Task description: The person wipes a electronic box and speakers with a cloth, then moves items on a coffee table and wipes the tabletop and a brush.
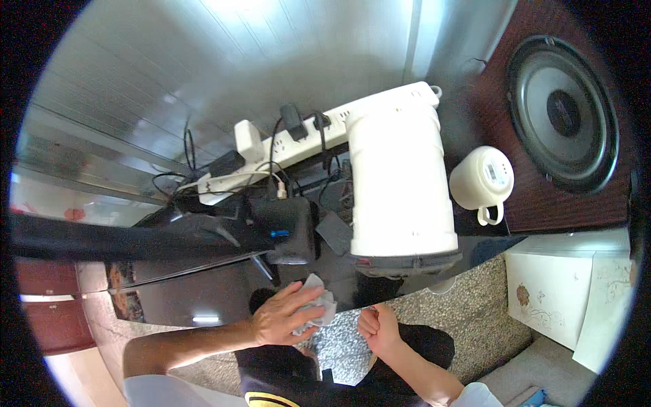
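Observation:
My left hand (287, 315) is at the front edge of a glossy black tabletop (224, 290), fingers spread over a crumpled white tissue or cloth (323, 305) that it holds against the edge. My right hand (377, 328) is curled into a loose fist just in front of the same edge, above the speckled floor (343, 341); nothing shows inside it. Behind both hands a large white cylindrical container (402, 183) with a dark end stands on the tabletop. A small black box (287, 229) with a blue mark sits behind my left hand.
A long white power strip (330, 127) with plugs, adapters and tangled cables runs along the back by a shiny panel (254, 56). Right of the container are a cream mug (478, 180), base showing, and a wood-cased speaker (564, 114). White flower-patterned panels (549, 290) stand at far right.

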`<action>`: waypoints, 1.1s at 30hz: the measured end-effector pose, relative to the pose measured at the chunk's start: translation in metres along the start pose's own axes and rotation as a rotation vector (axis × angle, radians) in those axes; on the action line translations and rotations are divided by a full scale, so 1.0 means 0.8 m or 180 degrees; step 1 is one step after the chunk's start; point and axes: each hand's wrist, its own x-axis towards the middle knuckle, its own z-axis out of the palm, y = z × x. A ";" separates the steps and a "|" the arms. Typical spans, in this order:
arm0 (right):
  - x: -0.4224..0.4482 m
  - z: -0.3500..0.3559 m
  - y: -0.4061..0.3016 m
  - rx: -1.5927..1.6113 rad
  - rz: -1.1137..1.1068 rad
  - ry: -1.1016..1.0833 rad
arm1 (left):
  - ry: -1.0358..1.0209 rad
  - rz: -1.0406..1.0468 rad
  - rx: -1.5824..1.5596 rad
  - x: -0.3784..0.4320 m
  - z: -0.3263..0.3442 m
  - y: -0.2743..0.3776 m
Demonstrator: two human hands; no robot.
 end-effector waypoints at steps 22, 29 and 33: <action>-0.199 -0.045 0.115 -0.1048 0.0160 0.1194 | -0.0523 -0.1044 0.0623 0.010 0.012 0.047; -0.337 -0.005 -0.007 -0.1828 -0.0808 0.1465 | -0.0008 -0.2011 0.0601 0.029 0.019 0.116; -0.320 0.050 -0.093 -0.2052 -0.0997 0.1507 | -0.0150 -0.3224 -0.0424 0.032 0.022 0.124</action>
